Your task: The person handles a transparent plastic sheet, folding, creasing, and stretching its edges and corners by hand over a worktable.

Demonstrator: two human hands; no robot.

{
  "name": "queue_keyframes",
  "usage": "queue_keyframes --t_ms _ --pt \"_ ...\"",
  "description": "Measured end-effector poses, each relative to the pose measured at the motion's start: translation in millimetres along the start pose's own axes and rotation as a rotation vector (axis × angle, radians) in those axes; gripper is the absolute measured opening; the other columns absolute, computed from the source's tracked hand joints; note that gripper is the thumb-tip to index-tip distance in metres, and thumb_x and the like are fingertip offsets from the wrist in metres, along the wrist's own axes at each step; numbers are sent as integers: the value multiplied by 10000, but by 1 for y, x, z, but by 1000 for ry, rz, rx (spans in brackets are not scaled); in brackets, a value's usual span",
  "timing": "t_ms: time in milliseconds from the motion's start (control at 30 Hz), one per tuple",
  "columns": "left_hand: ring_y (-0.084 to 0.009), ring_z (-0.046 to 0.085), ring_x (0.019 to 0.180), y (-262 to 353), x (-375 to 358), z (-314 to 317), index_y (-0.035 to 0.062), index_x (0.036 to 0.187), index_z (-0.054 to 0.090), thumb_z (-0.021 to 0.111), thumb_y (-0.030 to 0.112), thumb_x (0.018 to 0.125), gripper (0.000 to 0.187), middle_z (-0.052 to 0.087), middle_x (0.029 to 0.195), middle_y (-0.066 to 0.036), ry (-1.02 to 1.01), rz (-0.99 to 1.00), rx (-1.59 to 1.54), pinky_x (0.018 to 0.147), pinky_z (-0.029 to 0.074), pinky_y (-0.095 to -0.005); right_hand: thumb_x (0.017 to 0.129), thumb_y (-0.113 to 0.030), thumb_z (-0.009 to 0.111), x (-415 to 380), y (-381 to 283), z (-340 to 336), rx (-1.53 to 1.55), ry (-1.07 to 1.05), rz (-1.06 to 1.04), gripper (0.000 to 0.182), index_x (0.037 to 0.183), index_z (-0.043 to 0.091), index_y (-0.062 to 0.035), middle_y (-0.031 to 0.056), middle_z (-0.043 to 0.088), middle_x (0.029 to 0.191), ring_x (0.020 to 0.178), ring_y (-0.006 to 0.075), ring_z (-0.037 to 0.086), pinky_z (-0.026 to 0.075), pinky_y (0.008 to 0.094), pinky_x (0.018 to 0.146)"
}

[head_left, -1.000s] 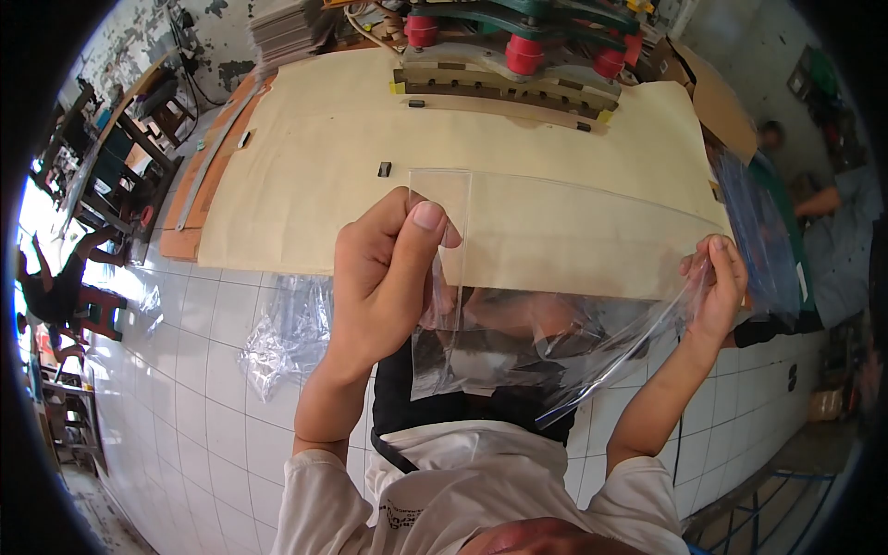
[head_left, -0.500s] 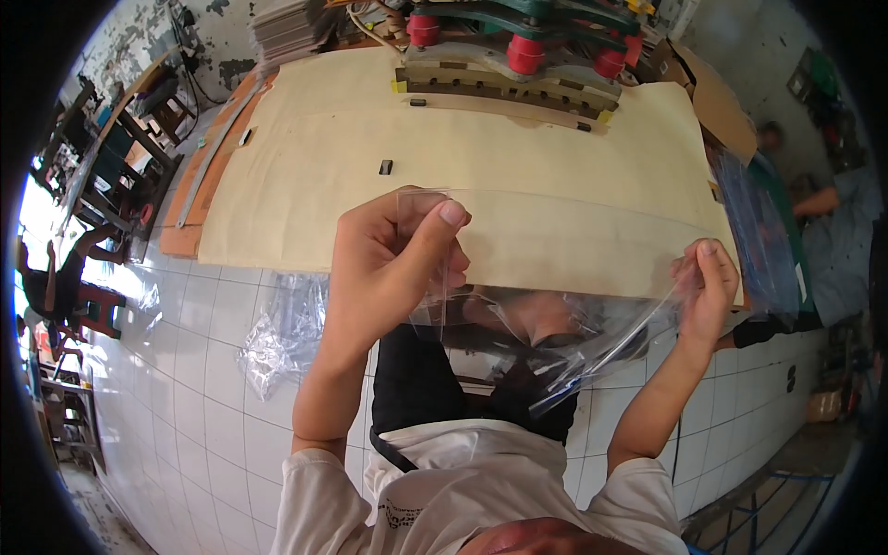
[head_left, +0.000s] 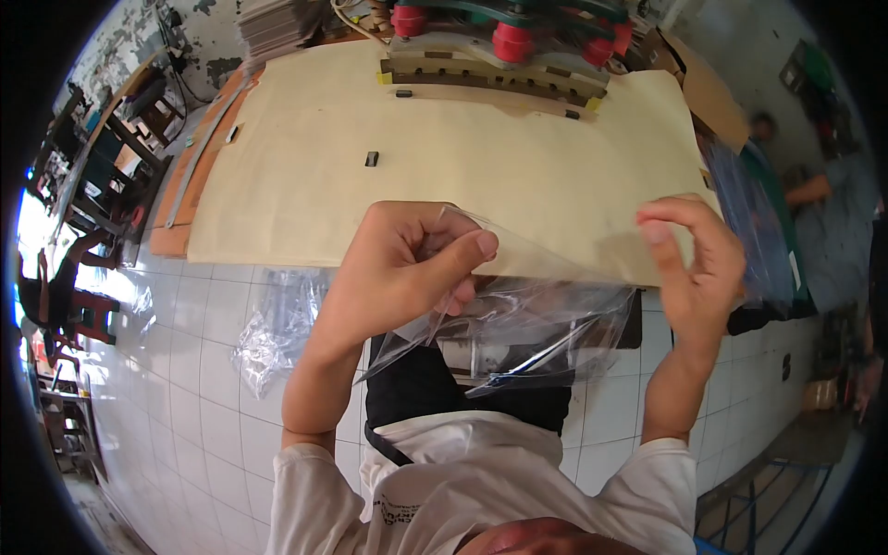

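A clear plastic sheet [head_left: 555,310] hangs over my lap, just off the near edge of the table. Its upper left corner is pinched between the thumb and curled fingers of my left hand [head_left: 421,268]. To the right, my right hand [head_left: 698,259] is raised with thumb and forefinger apart and nothing between them; the sheet's right side droops away from it. Beyond both hands lies a large cream sheet [head_left: 296,185] on the table, with a small dark block [head_left: 372,159] on it.
A machine with red knobs [head_left: 513,42] and a slotted bar [head_left: 490,81] stands at the far side. A metal ruler [head_left: 199,171] lies at left. Crumpled plastic [head_left: 268,338] is low at left. Blue plastic [head_left: 754,231] and another person [head_left: 832,231] are at right.
My right hand has let go of the sheet and risen with its fingers parted. The sheet's right side has dropped and swung left. My left hand has moved slightly right and down.
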State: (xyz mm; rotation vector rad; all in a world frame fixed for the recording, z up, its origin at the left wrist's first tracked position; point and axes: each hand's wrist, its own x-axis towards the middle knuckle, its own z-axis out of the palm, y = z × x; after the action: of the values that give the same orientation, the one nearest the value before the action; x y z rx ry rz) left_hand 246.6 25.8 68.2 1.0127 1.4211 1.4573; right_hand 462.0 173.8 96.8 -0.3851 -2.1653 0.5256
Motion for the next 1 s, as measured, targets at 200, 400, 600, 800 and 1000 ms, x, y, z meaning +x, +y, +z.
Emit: queue_keyframes --t_ms 200,400,600,800,1000 --pt "-67 547 501 -1 3 5 -59 839 640 638 119 878 182 605 613 -41 -126 -46 91 459 435 -193 787 -51 659 27 -20 35 171 -311 -140 78 833 633 6 118 639 728 637 211 637 485 284 585" --pt "-53 541 559 -2 1 6 -62 837 636 622 108 892 180 610 644 -48 -179 -13 99 483 430 -192 803 -17 655 35 -28 47 115 -516 -66 69 818 612 35 106 636 713 605 157 619 491 256 582" --pt "-47 511 584 -8 1 3 -71 816 640 616 102 895 191 615 664 -50 -227 94 78 501 394 -207 902 -124 580 34 -20 53 229 -580 56 178 810 585 28 72 605 678 583 110 541 433 242 541" --pt "-60 511 566 -6 -1 2 -76 835 655 616 83 888 172 619 668 -52 -275 93 48 503 392 -207 958 -204 511 31 -13 54 577 -749 396 266 832 596 14 13 563 671 604 64 490 412 220 549" --pt "-73 537 563 -6 -1 2 -81 865 662 627 83 880 168 622 668 -57 -285 52 -14 499 411 -210 953 -188 511 28 -6 52 763 -774 486 246 844 613 7 0 549 663 604 61 486 405 213 563"
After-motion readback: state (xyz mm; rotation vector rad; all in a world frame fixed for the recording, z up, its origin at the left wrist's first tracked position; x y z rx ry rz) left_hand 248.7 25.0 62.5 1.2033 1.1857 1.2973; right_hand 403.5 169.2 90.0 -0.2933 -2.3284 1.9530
